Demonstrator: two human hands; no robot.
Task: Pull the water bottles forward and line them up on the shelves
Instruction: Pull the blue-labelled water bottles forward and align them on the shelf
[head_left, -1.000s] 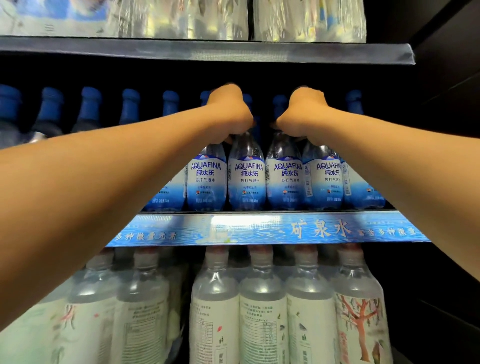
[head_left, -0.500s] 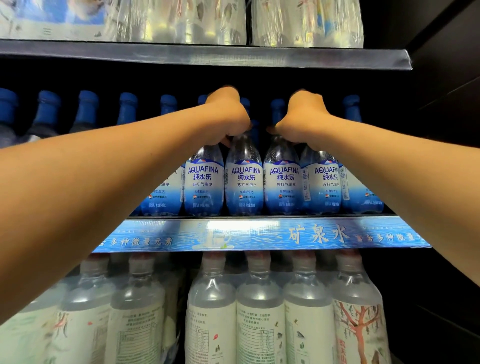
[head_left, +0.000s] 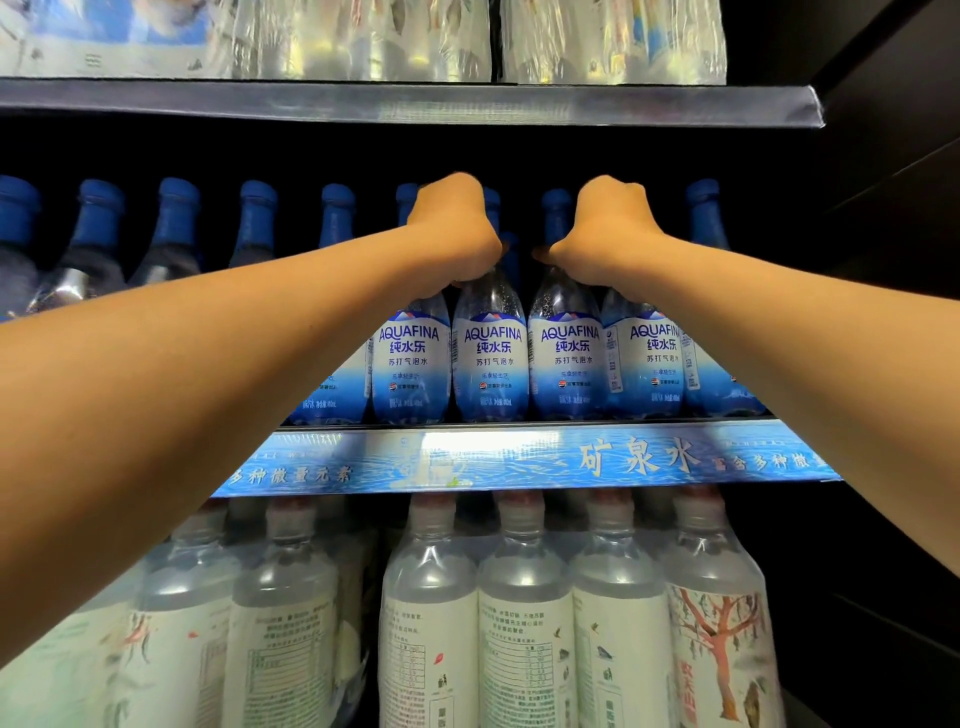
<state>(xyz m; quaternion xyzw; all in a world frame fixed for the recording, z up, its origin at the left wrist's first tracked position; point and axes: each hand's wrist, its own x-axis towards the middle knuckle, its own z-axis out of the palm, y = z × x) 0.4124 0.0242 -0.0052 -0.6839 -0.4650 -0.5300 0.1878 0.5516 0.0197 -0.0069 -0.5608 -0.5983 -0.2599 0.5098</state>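
Both arms are stretched up into the middle shelf (head_left: 519, 462), the one with the blue printed strip along its front edge. The left hand (head_left: 457, 234) is curled into a fist over the neck of an Aquafina bottle (head_left: 491, 358), its grip clamped round the top so the cap is hidden beneath the knuckles. The right hand (head_left: 608, 234) does the same on the neighbouring Aquafina bottle (head_left: 566, 358), fingers wrapped tight over its neck. Each bottle hangs straight below its grip, body and label fully in view under the wrist, base down on the shelf near the front edge. The two held bottles stand side by side, labels facing out, touching or nearly so. More Aquafina bottles flank them: one to the left (head_left: 410, 364), one to the right (head_left: 649, 364), all upright in the front row. Further left, a line of blue-capped bottles (head_left: 176, 228) stands deeper back in the dark. Below, shrink-wrapped packs of clear bottles (head_left: 524, 613) with white labels fill the lower shelf. Above, plastic-wrapped packs (head_left: 363, 36) sit on the top shelf (head_left: 415, 104).
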